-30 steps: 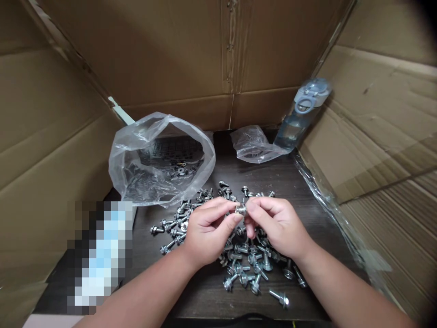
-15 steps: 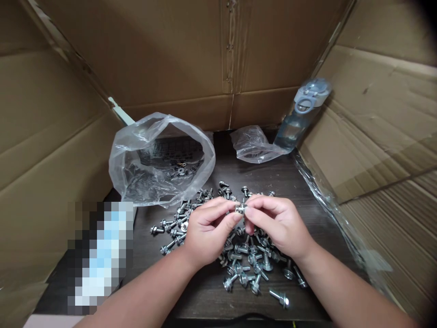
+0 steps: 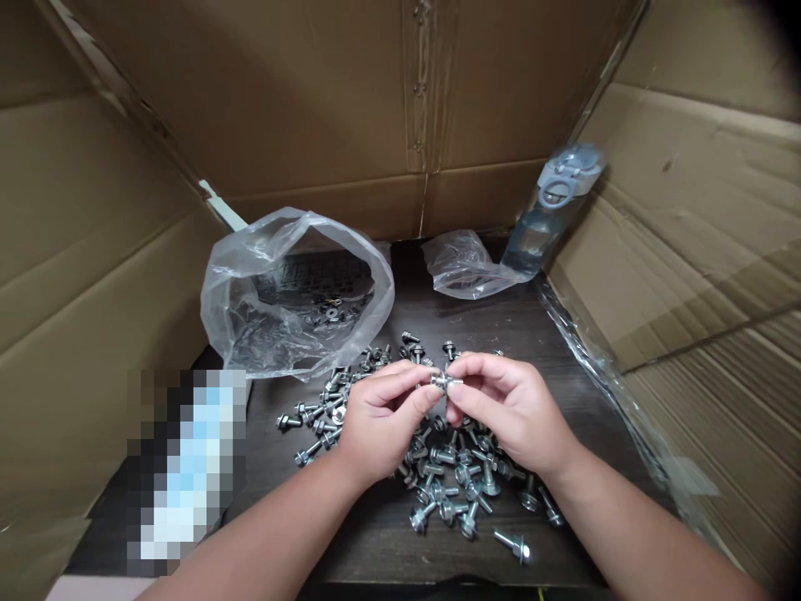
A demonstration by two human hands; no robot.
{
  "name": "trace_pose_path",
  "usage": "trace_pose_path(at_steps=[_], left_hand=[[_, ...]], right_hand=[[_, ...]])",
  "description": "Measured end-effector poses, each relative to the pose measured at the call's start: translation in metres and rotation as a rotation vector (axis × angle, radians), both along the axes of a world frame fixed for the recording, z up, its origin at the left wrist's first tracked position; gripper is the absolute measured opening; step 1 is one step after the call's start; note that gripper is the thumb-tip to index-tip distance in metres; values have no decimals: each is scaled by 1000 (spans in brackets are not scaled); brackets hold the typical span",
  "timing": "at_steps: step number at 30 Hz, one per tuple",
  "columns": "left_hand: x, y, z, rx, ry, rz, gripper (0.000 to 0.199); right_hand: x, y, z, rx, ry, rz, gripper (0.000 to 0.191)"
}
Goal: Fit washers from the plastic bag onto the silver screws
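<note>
A small metal bolt [image 3: 444, 381] is held level between my two hands, above a pile of similar bolts. My left hand [image 3: 385, 417] pinches its left end between thumb and forefinger. On the other end, the thumb and fingers of my right hand [image 3: 510, 409] are closed; fingertips hide part of the bolt. Loose bolts with washers [image 3: 466, 476] lie scattered beneath and around both hands. One bolt [image 3: 513, 546] rests apart at the near right of the pile.
An open clear plastic bag [image 3: 216, 292] with small washers inside stands at the back left. Another plastic bag [image 3: 466, 263] lies by a water bottle [image 3: 544, 217] at the back right. Cardboard walls [image 3: 313, 100] enclose the dark table [image 3: 601, 409]. A blurred patch covers the left side.
My right fingers have shifted slightly on the bolt, and more of its right end shows between the fingertips. My left hand has stayed nearly in place.
</note>
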State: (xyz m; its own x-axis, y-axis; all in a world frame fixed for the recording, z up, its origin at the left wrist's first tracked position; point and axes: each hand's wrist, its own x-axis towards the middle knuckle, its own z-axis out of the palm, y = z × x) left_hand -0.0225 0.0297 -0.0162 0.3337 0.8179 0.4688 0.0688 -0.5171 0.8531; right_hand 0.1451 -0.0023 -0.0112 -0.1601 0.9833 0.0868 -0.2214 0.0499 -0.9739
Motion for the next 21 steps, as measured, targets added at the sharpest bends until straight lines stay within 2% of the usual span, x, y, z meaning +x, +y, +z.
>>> trace_pose_path(at_steps=[2,4,7,11,17,19,21], left_hand=[[0,0,-1,53,10,-4,12],[0,0,-1,87,13,-13,14],[1,1,0,79,26,-4,14],[1,1,0,13,5,44,12],[0,1,1,-70,-4,-13,14],[0,2,1,-80,-22,-29,15],[0,2,0,-84,-47,-38,17]], right_hand=[[0,1,-2,-46,-6,46,20],[-1,2,-4,-101,2,86,33],[-2,4,-6,-132,-16,67,44],[-1,2,-2,-43,-24,-17,24],[0,-1,2,31,-40,-45,17],[0,-1,2,37,-121,-31,19],[-1,0,2,12,-192,-5,33]])
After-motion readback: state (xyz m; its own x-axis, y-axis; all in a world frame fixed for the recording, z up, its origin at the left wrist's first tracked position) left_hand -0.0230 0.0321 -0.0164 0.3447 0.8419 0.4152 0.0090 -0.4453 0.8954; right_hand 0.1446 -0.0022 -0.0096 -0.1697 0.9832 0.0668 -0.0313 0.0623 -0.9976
